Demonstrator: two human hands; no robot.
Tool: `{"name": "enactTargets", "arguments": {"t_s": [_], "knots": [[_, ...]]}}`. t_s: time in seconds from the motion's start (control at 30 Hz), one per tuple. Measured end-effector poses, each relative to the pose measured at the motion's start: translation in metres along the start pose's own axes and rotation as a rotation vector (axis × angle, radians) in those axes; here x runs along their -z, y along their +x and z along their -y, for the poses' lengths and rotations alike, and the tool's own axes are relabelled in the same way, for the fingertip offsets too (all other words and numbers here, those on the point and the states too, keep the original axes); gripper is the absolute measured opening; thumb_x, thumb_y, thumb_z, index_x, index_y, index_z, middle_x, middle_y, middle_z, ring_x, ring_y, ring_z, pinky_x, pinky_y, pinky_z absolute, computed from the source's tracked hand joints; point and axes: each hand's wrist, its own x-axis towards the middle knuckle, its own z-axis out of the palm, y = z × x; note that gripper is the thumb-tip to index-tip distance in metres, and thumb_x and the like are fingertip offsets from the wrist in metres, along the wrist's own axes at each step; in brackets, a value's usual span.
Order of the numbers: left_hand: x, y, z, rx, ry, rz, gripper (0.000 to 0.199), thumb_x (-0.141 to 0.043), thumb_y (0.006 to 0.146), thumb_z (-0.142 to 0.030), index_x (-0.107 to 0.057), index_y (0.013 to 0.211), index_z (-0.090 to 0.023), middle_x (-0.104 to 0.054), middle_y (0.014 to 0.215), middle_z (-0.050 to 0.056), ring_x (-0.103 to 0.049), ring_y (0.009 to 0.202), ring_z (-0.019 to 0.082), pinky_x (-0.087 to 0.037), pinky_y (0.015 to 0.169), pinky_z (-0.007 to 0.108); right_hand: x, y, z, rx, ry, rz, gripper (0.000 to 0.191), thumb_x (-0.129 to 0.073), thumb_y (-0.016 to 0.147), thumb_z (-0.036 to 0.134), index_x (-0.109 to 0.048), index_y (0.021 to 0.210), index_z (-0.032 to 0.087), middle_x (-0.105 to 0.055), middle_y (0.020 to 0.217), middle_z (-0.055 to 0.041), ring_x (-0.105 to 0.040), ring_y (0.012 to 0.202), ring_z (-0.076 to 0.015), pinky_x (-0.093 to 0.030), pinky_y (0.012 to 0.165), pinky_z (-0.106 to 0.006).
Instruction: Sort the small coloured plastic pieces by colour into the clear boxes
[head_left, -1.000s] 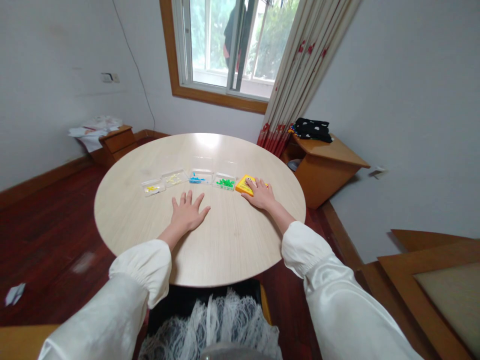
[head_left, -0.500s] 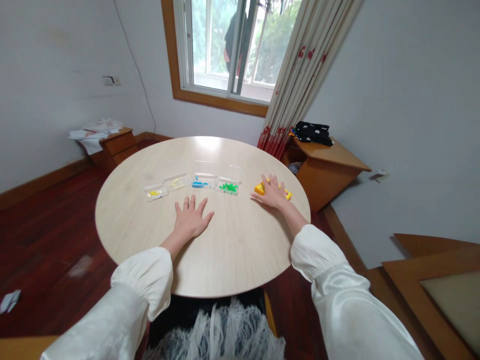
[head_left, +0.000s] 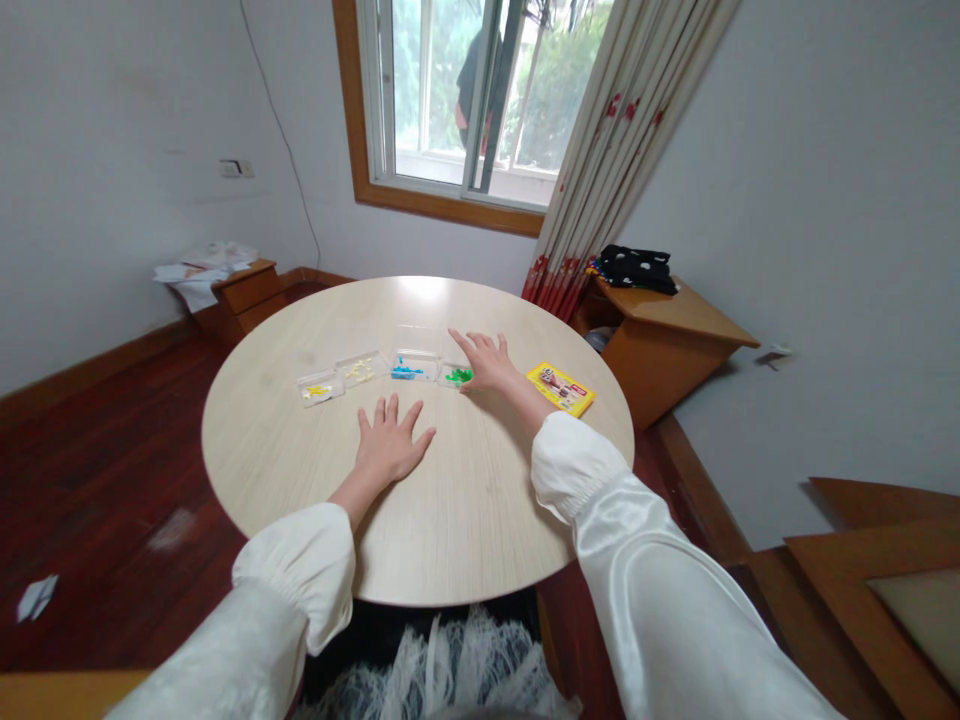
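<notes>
Green small pieces (head_left: 458, 376) in a clear plastic box lie on the round, pale wood-grain counter (head_left: 450, 500), partly behind the right hand (head_left: 487, 362), whose fingers are spread at the box's right side; whether it touches the box cannot be told. The left hand (head_left: 388, 446) lies palm down with fingers spread, pinching nothing, on the bare surface nearer the body. Left of the green ones, in a row of clear plastic boxes, come bright blue small pieces (head_left: 407, 372), then pale yellow small pieces (head_left: 361, 370), then deeper yellow small pieces (head_left: 319, 390) in the leftmost box. A flat yellow printed box (head_left: 562, 388) lies to the right, near the right forearm and apart from the green pieces' box
</notes>
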Motion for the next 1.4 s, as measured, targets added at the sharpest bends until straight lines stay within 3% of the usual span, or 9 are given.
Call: {"name": "enactTargets", "arguments": {"t_s": [0.13, 0.23, 0.5, 0.9, 1.03, 1.23, 1.4], "knots": [[-0.001, 0.0, 0.0, -0.004, -0.002, -0.007, 0.066, -0.019, 0.088, -0.063, -0.03, 0.145, -0.031, -0.024, 0.154, 0.013, -0.018, 0.141, 0.036, -0.01, 0.109, 0.061, -0.017, -0.019, 0.01, 0.062, 0.004, -0.097, 0.069, -0.047, 0.085, 0.019, -0.018, 0.148, 0.016, -0.04, 0.145, -0.0154, -0.037, 0.132, -0.0249, -0.021, 0.11, -0.046], [-0.002, 0.0, 0.0, -0.006, -0.009, -0.013, 0.066, -0.019, 0.088, -0.063, -0.03, 0.145, -0.031, -0.023, 0.154, 0.013, -0.018, 0.141, 0.036, -0.01, 0.109, 0.061, -0.031, -0.029, 0.017, 0.05, 0.002, -0.098, 0.058, -0.033, 0.088, 0.011, -0.026, 0.145, 0.009, -0.04, 0.145, -0.016, -0.038, 0.132, -0.0227, -0.029, 0.107, -0.039], [-0.001, 0.001, 0.001, -0.001, -0.009, -0.004, 0.067, -0.018, 0.088, -0.064, -0.029, 0.145, -0.032, -0.022, 0.155, 0.013, -0.017, 0.142, 0.036, -0.01, 0.109, 0.061, -0.044, -0.035, 0.021, 0.007, 0.027, 0.0, 0.057, -0.03, 0.088, 0.011, -0.027, 0.146, 0.009, -0.028, 0.153, -0.0111, -0.026, 0.141, -0.0216, -0.025, 0.113, -0.039], [-0.001, 0.001, 0.001, 0.002, -0.007, -0.001, 0.067, -0.019, 0.088, -0.064, -0.03, 0.145, -0.031, -0.022, 0.154, 0.013, -0.017, 0.141, 0.036, -0.01, 0.109, 0.061, -0.045, -0.036, 0.029, -0.055, 0.048, -0.028, 0.057, -0.028, 0.088, 0.013, -0.029, 0.145, 0.008, -0.029, 0.153, -0.0089, -0.027, 0.141, -0.0215, -0.021, 0.115, -0.04], [0.0, 0.0, 0.001, -0.002, -0.013, -0.008, 0.067, -0.019, 0.088, -0.063, -0.03, 0.145, -0.031, -0.023, 0.154, 0.013, -0.018, 0.141, 0.035, -0.01, 0.109, 0.06, -0.045, -0.041, 0.031, -0.099, -0.006, -0.03, 0.056, -0.027, 0.089, 0.014, -0.029, 0.144, 0.007, -0.03, 0.152, -0.0117, -0.029, 0.14, -0.0222, -0.023, 0.113, -0.041], [0.0, 0.0, 0.0, 0.001, -0.011, -0.006, 0.067, -0.019, 0.088, -0.063, -0.03, 0.145, -0.031, -0.023, 0.155, 0.011, -0.018, 0.141, 0.036, -0.01, 0.109, 0.06, -0.04, -0.058, 0.027, -0.182, -0.09, -0.066, 0.054, -0.034, 0.091, 0.029, -0.035, 0.141, 0.007, -0.036, 0.147, -0.018, -0.04, 0.13, -0.0299, -0.03, 0.105, -0.044], [0.001, -0.001, -0.001, 0.002, -0.024, -0.009, 0.067, -0.02, 0.088, -0.063, -0.03, 0.145, -0.031, -0.023, 0.154, 0.012, -0.018, 0.141, 0.035, -0.01, 0.109, 0.06, -0.027, -0.047, 0.015, -0.259, -0.12, -0.044, 0.054, -0.045, 0.089, 0.036, -0.044, 0.133, 0.005, -0.048, 0.137, -0.0236, -0.044, 0.123, -0.0329, -0.027, 0.105, -0.049]]}}
